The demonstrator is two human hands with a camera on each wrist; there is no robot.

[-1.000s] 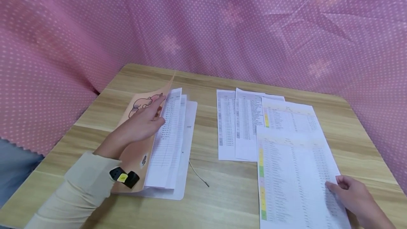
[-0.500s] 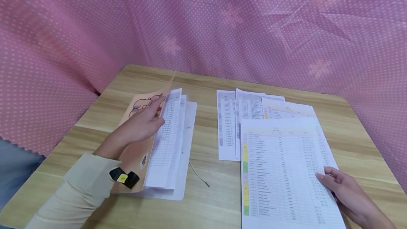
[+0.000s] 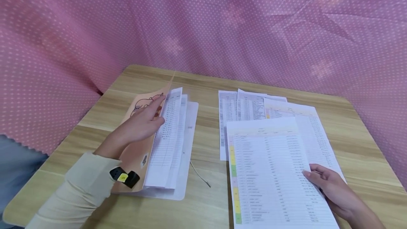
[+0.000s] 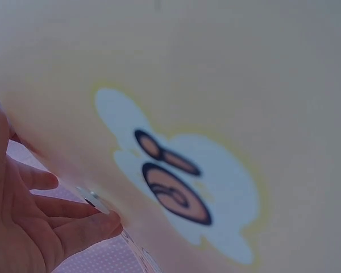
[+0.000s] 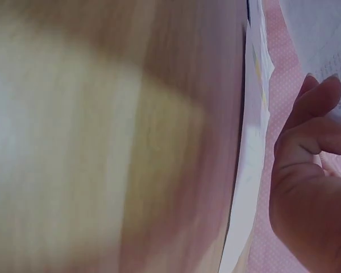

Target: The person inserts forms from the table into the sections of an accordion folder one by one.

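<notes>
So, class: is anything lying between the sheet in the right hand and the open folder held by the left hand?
Only a thin dark wire lies on the bare table between the sheet and the folder. The right hand holds the sheet; the left hand props the folder's cover.

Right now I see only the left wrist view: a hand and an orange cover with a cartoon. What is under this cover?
Observer: The left hand holds the cover up; printed sheets lie under it in the folder.
Operator: And the other hand?
Observer: The right hand holds a sheet with coloured marks along its left edge.
Operator: Is anything between the folder and that sheet?
Observer: A thin dark wire lies on the table.
</notes>
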